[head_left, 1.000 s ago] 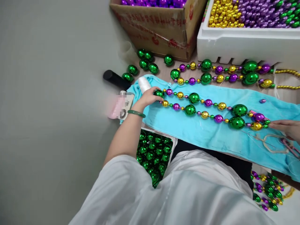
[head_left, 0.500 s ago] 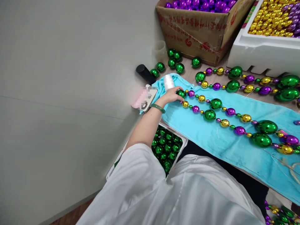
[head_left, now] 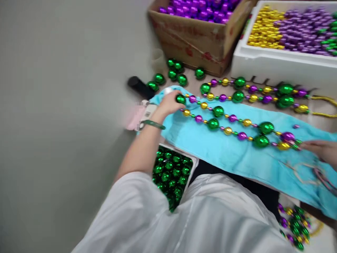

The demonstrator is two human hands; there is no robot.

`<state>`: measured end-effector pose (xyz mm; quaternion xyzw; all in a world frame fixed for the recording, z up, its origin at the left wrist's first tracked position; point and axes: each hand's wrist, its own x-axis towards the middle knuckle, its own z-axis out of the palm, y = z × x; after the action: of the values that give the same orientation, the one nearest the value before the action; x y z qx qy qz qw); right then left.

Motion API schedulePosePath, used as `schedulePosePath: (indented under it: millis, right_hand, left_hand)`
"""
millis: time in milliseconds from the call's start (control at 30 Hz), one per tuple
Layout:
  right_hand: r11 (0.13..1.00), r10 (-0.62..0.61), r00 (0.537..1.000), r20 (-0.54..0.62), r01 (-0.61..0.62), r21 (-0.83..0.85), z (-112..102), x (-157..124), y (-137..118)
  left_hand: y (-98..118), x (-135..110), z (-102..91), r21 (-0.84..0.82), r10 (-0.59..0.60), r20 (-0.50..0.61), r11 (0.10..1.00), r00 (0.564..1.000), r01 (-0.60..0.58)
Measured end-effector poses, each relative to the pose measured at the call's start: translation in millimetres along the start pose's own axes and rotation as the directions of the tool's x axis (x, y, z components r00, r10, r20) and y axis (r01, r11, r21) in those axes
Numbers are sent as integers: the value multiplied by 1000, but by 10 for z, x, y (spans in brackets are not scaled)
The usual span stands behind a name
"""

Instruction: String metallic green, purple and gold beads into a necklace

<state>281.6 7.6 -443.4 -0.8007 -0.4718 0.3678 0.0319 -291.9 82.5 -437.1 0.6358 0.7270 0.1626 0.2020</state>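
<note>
A bead necklace (head_left: 213, 124) in green, purple and gold lies in two rows on the turquoise cloth (head_left: 202, 154). My left hand (head_left: 170, 104) is closed on the large green bead at the loop's left end; a green bangle circles that wrist. At the right end, my right hand (head_left: 319, 149) pinches the small beads of the same necklace; the frame edge cuts the hand off. Behind my left hand, a white spool (head_left: 167, 91) is mostly hidden. A second bead necklace (head_left: 238, 96) lies beyond the first, close to the white foam box.
A cardboard box (head_left: 184, 38) of purple beads stands behind, beside a white foam box (head_left: 265, 61) of small beads. Loose green beads (head_left: 182, 79), a black cylinder (head_left: 139, 87) and scissors (head_left: 325, 179) lie around. A tray (head_left: 193, 167) of green beads sits below my left arm.
The view has shifted right, so my right hand now shows, pinching the necklace's right end. My left hand keeps its hold on the left end. The two rows now meet at the right.
</note>
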Motion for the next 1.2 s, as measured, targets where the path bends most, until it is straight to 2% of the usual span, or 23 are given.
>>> schedulePosePath:
  millis: [67, 133, 200, 267, 300, 333, 367, 433, 467, 500, 567, 633, 700, 767, 833, 900, 1000, 1067, 1133, 1200]
  right_hand:
    - [995, -22, 1000, -9, 23, 92, 14, -27, -230]
    - [986, -49, 998, 45, 41, 161, 42, 25, -369]
    - [979, -46, 996, 72, 30, 202, 62, 98, -421]
    - [964, -99, 983, 157, 56, 259, 66, 135, -437]
    - [953, -136, 971, 195, 74, 293, 61, 133, -450]
    - [940, -174, 959, 224, 94, 327, 53, 118, -472]
    - [927, -209, 947, 242, 114, 356, 42, 92, -506]
    - [909, -266, 926, 267, 149, 389, 12, 18, -602]
    - [907, -283, 918, 279, 161, 389, -5, -24, -659]
    - [910, -293, 911, 290, 173, 377, -24, -66, -717]
    - [927, -295, 912, 285, 201, 317, -64, -139, -815]
    - [943, -284, 928, 242, 225, 244, -107, -185, -879]
    - [943, -294, 930, 222, 244, 225, -140, -204, -912]
    - [934, -309, 923, 229, 249, 256, -152, -206, -931]
    - [930, -312, 922, 230, 248, 270, -143, -197, -951]
    - [941, -301, 929, 215, 253, 223, -130, -174, -964]
    - [949, -316, 920, 231, 310, 64, -149, -94, -933]
    - [934, -343, 894, 289, 358, 1, -201, -14, -872]
    - [930, -338, 879, 335, 368, -25, -280, 71, -800]
    - [938, -299, 895, 330, 340, -73, -385, 146, -744]
  left_hand:
    - [25, 72, -38, -7, 26, -28, 1000, 999, -26]
    - [86, 146, -3, -19, 39, -81, 999, 996, -41]
    - [270, 137, 101, 4, 77, -166, 997, 983, -77]
    - [623, -12, 269, 61, 196, -182, 980, 964, -187]
    - [858, -135, 379, 84, 273, -136, 961, 952, -263]
    - [1120, -278, 505, 69, 348, -40, 936, 937, -345]
    - [1398, -428, 648, -20, 411, 46, 911, 910, -411]
    - [1946, -699, 964, -298, 560, 187, 815, 807, -497]
    - [2191, -801, 1128, -412, 616, 204, 759, 761, -504]
    - [2403, -874, 1288, -498, 639, 195, 718, 744, -487]
    - [2713, -933, 1574, -639, 619, 178, 664, 765, -388]
    - [2882, -907, 1788, -752, 572, 220, 615, 790, -236]
    - [2952, -844, 1916, -808, 516, 293, 584, 805, -81]
    - [2964, -783, 1961, -804, 457, 316, 594, 832, -21]
    - [2939, -746, 1941, -753, 412, 270, 654, 870, -76]
    - [2883, -734, 1886, -642, 403, 240, 748, 883, -167]
    - [2745, -738, 1793, -419, 418, 325, 868, 848, -267]
    - [2623, -737, 1733, -323, 430, 409, 893, 805, -313]
    - [2487, -727, 1657, -341, 447, 475, 888, 758, -310]
    - [2343, -710, 1545, -460, 469, 527, 859, 709, -226]
